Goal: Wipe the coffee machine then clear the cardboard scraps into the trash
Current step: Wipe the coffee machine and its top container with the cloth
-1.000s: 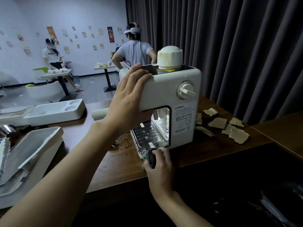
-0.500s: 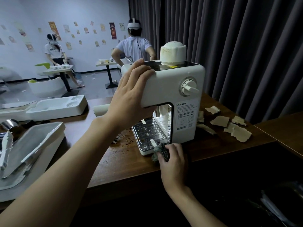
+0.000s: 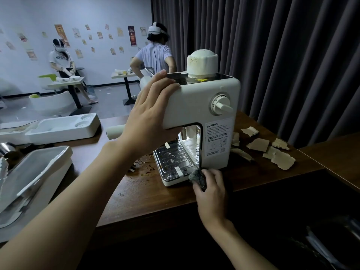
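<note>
A white coffee machine [image 3: 204, 106] stands on the brown table [image 3: 148, 191] with its side label and dial toward me. My left hand [image 3: 150, 115] grips its upper front block, fingers over the top edge and thumb underneath. My right hand [image 3: 209, 189] holds a dark scrubbing cloth [image 3: 197, 177] against the machine's lower corner, next to the drip tray [image 3: 173, 162]. Several torn cardboard scraps [image 3: 276, 152] lie on the table to the right of the machine. Small brown crumbs [image 3: 144, 166] are scattered left of the drip tray.
White foam packaging trays [image 3: 58, 129] sit at the table's left. A dark bag-lined bin [image 3: 331, 244] is at the lower right below the table edge. A dark curtain [image 3: 272, 55] hangs behind. Two people stand at tables in the back.
My right hand has slid the cloth rightward along the machine's base, from the drip tray's front to the body's lower corner. My left hand has kept its grip.
</note>
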